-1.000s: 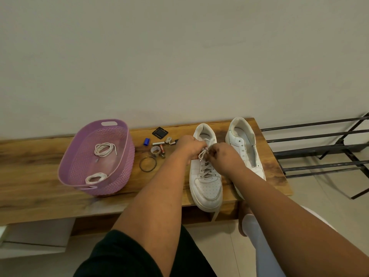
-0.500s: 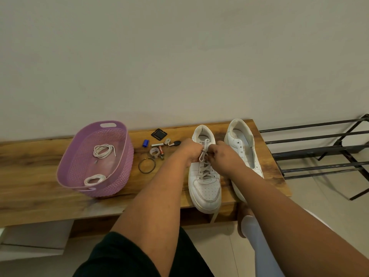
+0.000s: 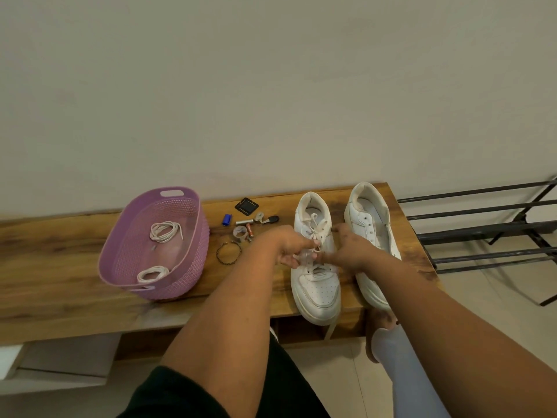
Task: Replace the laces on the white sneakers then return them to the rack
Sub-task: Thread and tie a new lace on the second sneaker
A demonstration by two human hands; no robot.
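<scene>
Two white sneakers stand on the wooden bench (image 3: 75,285), toes toward me. The left sneaker (image 3: 316,291) has a white lace (image 3: 315,226) threaded in it, loose near the tongue, and one lace end (image 3: 331,327) hangs off the bench front. The right sneaker (image 3: 369,218) shows bare eyelets. My left hand (image 3: 286,245) and my right hand (image 3: 348,248) meet over the middle of the left sneaker. Both pinch the lace there, though the fingertips are blurred. Two coiled white laces (image 3: 164,232) (image 3: 152,273) lie in the purple basket (image 3: 193,206).
A black metal shoe rack (image 3: 482,227) stands to the right of the bench. Between basket and sneakers lie small items: a black square (image 3: 246,205), a blue cap (image 3: 226,219), batteries (image 3: 249,230) and a twisted bangle (image 3: 229,251). My knee (image 3: 391,351) is below the bench.
Both hands have slid from the top of the left sneaker's tongue down to its middle rows, uncovering the loose lace near the collar. The sneakers and basket have stayed in place.
</scene>
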